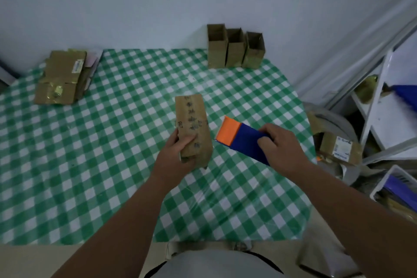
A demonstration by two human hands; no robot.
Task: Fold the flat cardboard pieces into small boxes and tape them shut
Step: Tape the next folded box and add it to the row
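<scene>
At the centre of the green-and-white checked tablecloth [90, 165], the left hand [178, 158] grips the near end of a long brown cardboard box with dark handwriting [191, 124], fingers curled round it. Just beside it at 3 o'clock, the right hand [279, 149] holds a blue tape dispenser with an orange end [241, 136]. Three open-topped brown cardboard boxes [234, 47] stand in a row at 12 o'clock; a stack of flat brown cardboard pieces [62, 77] lies at 10 o'clock

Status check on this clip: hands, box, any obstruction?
Left hand grips cardboard box. Right hand holds blue-orange tape dispenser beside it. Nothing blocking.
</scene>
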